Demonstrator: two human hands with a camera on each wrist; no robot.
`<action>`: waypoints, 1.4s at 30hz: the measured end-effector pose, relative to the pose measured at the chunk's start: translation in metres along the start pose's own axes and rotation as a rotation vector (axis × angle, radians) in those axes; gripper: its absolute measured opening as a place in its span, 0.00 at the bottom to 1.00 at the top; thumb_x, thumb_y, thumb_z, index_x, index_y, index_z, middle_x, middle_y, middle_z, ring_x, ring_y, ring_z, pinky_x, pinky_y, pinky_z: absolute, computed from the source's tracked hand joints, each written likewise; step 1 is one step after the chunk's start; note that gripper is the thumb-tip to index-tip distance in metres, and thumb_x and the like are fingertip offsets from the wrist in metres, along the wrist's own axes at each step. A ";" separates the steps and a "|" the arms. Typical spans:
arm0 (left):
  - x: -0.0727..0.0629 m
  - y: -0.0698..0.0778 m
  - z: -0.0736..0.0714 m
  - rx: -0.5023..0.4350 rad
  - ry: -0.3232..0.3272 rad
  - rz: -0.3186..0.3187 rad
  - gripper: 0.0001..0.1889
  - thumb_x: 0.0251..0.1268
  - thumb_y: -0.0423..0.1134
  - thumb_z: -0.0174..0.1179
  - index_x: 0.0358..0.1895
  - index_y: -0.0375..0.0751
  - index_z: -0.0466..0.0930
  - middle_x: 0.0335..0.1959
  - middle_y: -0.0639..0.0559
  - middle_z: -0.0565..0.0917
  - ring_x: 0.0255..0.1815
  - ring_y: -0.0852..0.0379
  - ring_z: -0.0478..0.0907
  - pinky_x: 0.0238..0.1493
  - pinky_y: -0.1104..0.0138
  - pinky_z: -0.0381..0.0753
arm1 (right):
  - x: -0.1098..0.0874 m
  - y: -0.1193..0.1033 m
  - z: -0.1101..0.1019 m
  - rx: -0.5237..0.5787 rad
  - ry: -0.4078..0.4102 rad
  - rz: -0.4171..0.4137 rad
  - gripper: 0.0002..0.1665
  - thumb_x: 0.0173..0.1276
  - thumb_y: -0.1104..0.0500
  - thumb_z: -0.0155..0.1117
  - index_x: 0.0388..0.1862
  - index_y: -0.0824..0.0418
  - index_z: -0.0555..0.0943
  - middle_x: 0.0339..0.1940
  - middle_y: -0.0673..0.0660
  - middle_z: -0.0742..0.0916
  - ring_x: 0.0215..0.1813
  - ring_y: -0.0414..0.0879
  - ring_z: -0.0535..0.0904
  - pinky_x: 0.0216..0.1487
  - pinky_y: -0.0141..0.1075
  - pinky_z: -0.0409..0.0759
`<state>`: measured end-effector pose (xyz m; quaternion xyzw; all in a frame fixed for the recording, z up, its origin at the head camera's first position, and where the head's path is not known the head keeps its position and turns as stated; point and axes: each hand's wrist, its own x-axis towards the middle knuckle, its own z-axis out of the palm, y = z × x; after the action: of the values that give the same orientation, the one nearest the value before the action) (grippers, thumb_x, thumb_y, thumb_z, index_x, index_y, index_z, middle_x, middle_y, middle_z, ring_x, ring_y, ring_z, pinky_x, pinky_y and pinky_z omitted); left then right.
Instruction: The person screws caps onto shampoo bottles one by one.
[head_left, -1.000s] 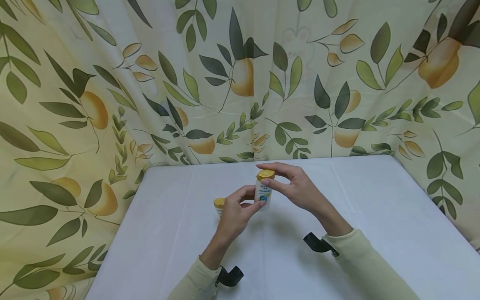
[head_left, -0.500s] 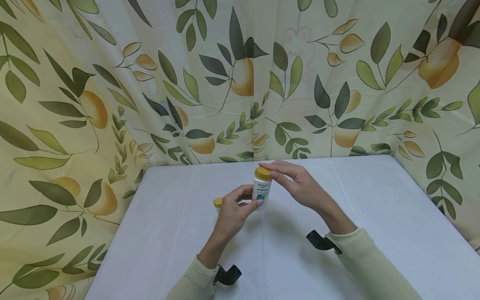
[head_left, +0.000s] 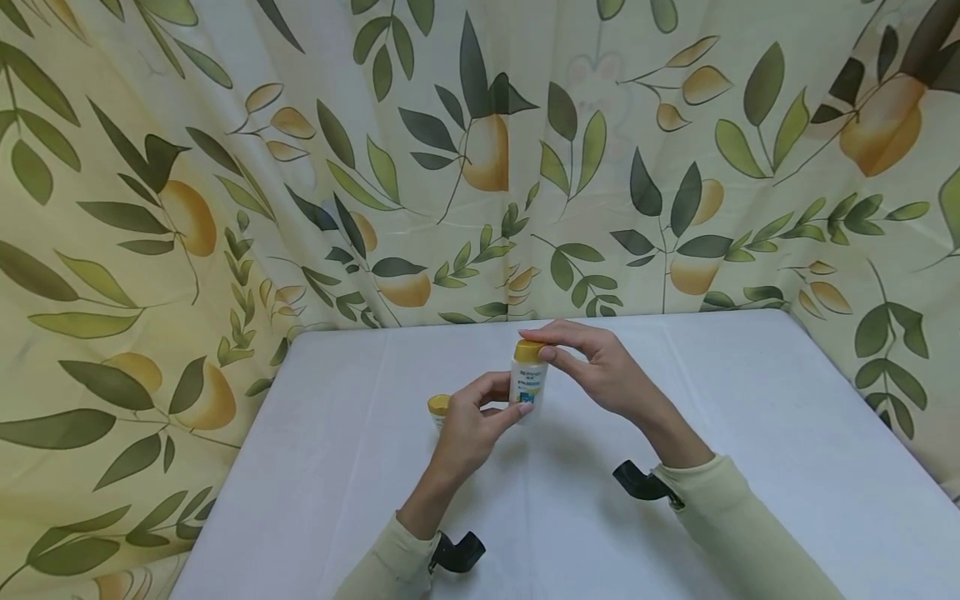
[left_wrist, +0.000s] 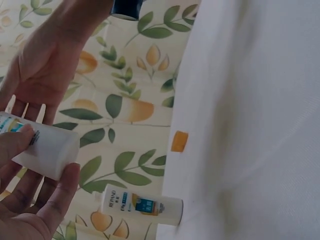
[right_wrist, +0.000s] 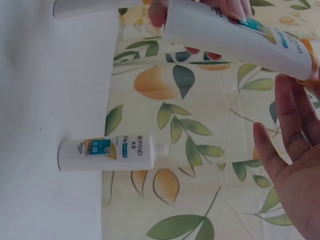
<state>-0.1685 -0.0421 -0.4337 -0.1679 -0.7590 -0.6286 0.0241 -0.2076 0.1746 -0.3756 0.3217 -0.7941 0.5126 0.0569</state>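
My left hand (head_left: 480, 417) grips the lower part of a white lotion bottle (head_left: 528, 382) with a blue and yellow label. The bottle is held up over the table, near its far side. My right hand (head_left: 592, 362) pinches the bottle's yellow cap (head_left: 528, 351) between thumb and fingers. In the right wrist view, the same bottle (right_wrist: 240, 37) tilts across the top, its cap partly hidden by fingers. Below it stands a second white bottle (right_wrist: 107, 154), uncapped, its bare neck showing. A loose orange-yellow cap (left_wrist: 180, 141) sits on the table in the left wrist view.
Another yellow-capped bottle (head_left: 438, 408) stands just left of my left hand, partly hidden by it. A white cloth covers the table (head_left: 337, 467). Behind it hangs a leaf-and-fruit patterned curtain (head_left: 300, 208). Black wrist cameras (head_left: 457, 552) stick out from both sleeves.
The held bottle shifted slightly left, then back right. My right thumb has moved from low across the cap's front to its right side. My left hand keeps its grip.
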 end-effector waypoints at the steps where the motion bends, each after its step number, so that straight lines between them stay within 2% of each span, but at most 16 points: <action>1: 0.000 0.000 0.000 -0.003 0.005 0.002 0.21 0.63 0.39 0.72 0.59 0.47 0.82 0.55 0.53 0.85 0.52 0.54 0.82 0.50 0.67 0.86 | 0.000 0.000 0.000 -0.012 0.006 -0.008 0.19 0.75 0.62 0.63 0.63 0.53 0.83 0.57 0.47 0.86 0.60 0.41 0.79 0.67 0.45 0.76; 5: 0.001 -0.001 -0.002 -0.001 0.017 0.004 0.20 0.63 0.38 0.72 0.58 0.46 0.83 0.54 0.54 0.85 0.52 0.54 0.83 0.50 0.67 0.87 | -0.001 0.001 -0.002 -0.034 0.034 -0.039 0.19 0.73 0.63 0.64 0.61 0.54 0.85 0.55 0.47 0.87 0.60 0.41 0.80 0.63 0.33 0.77; 10: 0.001 -0.001 -0.002 0.014 0.009 0.002 0.20 0.63 0.39 0.72 0.59 0.47 0.82 0.55 0.54 0.85 0.53 0.54 0.82 0.51 0.68 0.86 | -0.002 0.003 -0.004 -0.019 0.070 -0.047 0.17 0.67 0.65 0.70 0.54 0.55 0.88 0.48 0.47 0.86 0.56 0.41 0.79 0.56 0.30 0.81; 14: 0.000 -0.001 -0.001 0.033 -0.002 0.005 0.21 0.64 0.39 0.71 0.60 0.47 0.82 0.55 0.55 0.85 0.53 0.55 0.82 0.50 0.68 0.86 | -0.001 0.004 -0.004 -0.008 0.077 -0.032 0.18 0.64 0.65 0.73 0.53 0.55 0.88 0.44 0.48 0.84 0.51 0.43 0.79 0.57 0.31 0.81; 18: -0.001 0.000 0.001 0.038 -0.017 0.005 0.21 0.64 0.39 0.71 0.60 0.48 0.82 0.55 0.55 0.85 0.53 0.55 0.82 0.50 0.68 0.86 | -0.001 0.005 -0.003 0.007 0.067 0.004 0.21 0.65 0.64 0.74 0.57 0.54 0.86 0.43 0.50 0.83 0.49 0.44 0.79 0.61 0.33 0.79; 23: -0.001 0.000 0.002 0.028 -0.024 0.001 0.21 0.65 0.39 0.71 0.60 0.48 0.82 0.55 0.55 0.85 0.54 0.55 0.82 0.51 0.68 0.86 | -0.001 0.005 0.000 0.017 0.059 0.008 0.22 0.65 0.64 0.73 0.59 0.59 0.85 0.45 0.51 0.83 0.48 0.46 0.79 0.59 0.33 0.80; 29: -0.002 -0.002 0.004 0.027 -0.024 0.007 0.20 0.65 0.39 0.71 0.60 0.49 0.82 0.55 0.55 0.85 0.53 0.55 0.82 0.51 0.68 0.86 | 0.000 0.005 -0.001 0.023 0.059 0.035 0.21 0.63 0.63 0.76 0.55 0.57 0.85 0.47 0.50 0.83 0.48 0.47 0.80 0.58 0.38 0.81; 33: -0.002 -0.004 0.004 0.021 -0.023 0.005 0.20 0.65 0.39 0.71 0.60 0.48 0.82 0.55 0.55 0.85 0.53 0.55 0.82 0.51 0.68 0.86 | -0.001 0.006 -0.003 0.015 0.068 0.060 0.18 0.61 0.62 0.77 0.50 0.55 0.86 0.48 0.50 0.83 0.46 0.47 0.81 0.57 0.36 0.82; 42: 0.001 -0.005 0.002 0.011 0.004 -0.011 0.20 0.64 0.37 0.71 0.59 0.45 0.81 0.56 0.54 0.84 0.54 0.54 0.82 0.51 0.68 0.86 | -0.002 0.006 -0.006 -0.017 0.068 0.072 0.13 0.64 0.59 0.75 0.48 0.53 0.87 0.46 0.48 0.86 0.47 0.47 0.82 0.57 0.38 0.81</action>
<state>-0.1709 -0.0411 -0.4388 -0.1623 -0.7633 -0.6249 0.0230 -0.2104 0.1822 -0.3782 0.2748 -0.8072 0.5180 0.0682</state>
